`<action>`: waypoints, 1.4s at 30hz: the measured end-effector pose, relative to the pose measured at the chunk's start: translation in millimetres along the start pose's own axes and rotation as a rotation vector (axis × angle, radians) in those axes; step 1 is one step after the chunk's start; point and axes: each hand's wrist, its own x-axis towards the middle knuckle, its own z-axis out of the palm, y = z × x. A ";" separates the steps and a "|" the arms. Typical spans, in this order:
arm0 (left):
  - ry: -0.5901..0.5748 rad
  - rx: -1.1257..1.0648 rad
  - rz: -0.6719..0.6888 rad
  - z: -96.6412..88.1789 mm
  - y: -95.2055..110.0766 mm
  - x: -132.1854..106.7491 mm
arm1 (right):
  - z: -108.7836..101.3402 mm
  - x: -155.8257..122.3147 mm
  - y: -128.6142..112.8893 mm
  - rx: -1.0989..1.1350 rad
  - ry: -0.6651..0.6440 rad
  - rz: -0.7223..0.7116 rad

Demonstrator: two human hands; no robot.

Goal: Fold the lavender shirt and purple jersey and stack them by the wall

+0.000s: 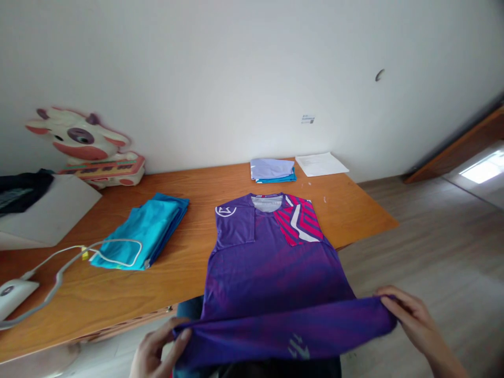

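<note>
Before us: jersey (271, 252) on desk (189, 268), hem over near edge. Folded stack (145, 231) left of it. Folded pile (272, 169), paper sheet (321, 164) behind it. Toy (84, 147) far left, against wall.

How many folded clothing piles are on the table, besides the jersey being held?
2. A teal pile lies left of the purple jersey; a smaller lavender-topped pile sits by the wall. The dark cloth far left may be another.
</note>
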 end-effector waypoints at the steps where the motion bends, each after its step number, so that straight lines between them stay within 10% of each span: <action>1: 0.023 -0.004 -0.001 1.9 1.0 24.9 | 8.0 22.1 -7.5 0.010 0.074 -0.029; 10: 0.220 -0.146 0.174 64.2 2.9 282.7 | 108.0 288.2 -75.2 0.148 0.307 -0.271; 16: 0.237 0.095 0.031 88.2 -33.6 359.8 | 138.1 373.2 -102.1 0.093 0.327 -0.226; 19: 0.272 0.004 0.077 92.1 -55.7 366.9 | 147.2 338.8 -114.2 0.124 0.446 -0.360; 22: 0.290 -0.106 0.140 91.9 -71.1 369.4 | 177.7 232.8 -114.1 0.202 0.430 -0.416; 28: 0.278 -0.048 0.128 95.2 -77.3 373.1 | 310.1 23.2 -57.9 -0.001 -0.286 -0.176; 33: 0.185 -0.053 0.134 96.4 -67.4 360.8 | 375.4 43.4 -1.2 -0.496 -0.685 0.119; 42: 0.169 -0.288 0.139 79.8 -60.7 314.1 | 385.3 73.7 17.5 -0.585 -0.665 0.138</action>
